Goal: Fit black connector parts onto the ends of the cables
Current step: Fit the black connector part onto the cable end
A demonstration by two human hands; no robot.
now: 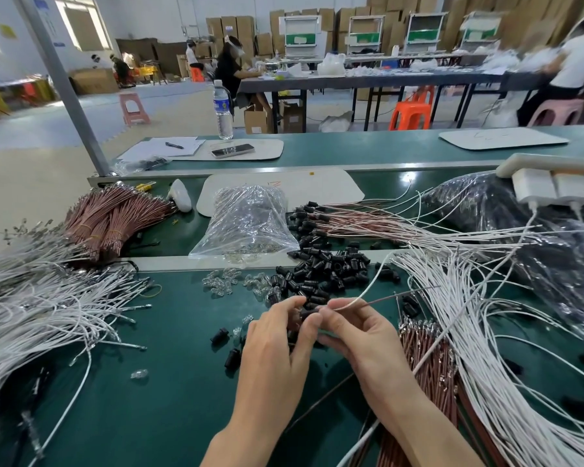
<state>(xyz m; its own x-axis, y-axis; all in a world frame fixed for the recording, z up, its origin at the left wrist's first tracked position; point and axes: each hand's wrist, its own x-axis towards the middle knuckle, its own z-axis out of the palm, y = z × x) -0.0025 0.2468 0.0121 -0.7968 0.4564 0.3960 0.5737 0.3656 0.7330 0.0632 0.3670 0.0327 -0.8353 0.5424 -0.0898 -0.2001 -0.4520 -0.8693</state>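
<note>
My left hand (pixel 279 335) pinches a small black connector part (pixel 307 313) between thumb and fingers at the middle of the green table. My right hand (pixel 361 332) pinches the ends of a white cable (pixel 368 288) and a brown cable (pixel 402 296) right beside that connector; both cables run up and to the right. A heap of loose black connectors (pixel 321 271) lies just beyond my hands. A few stray connectors (pixel 220 333) lie left of my left hand.
White cables (pixel 31 308) spread on the left and white cables (pixel 486 332) on the right. Brown cable bundles (pixel 112 217) sit back left, more brown cables (pixel 425 358) by my right wrist. Clear bag (pixel 246 220), small clear bulbs (pixel 221 283), finished cables with connectors (pixel 338 217), black bag (pixel 520 210).
</note>
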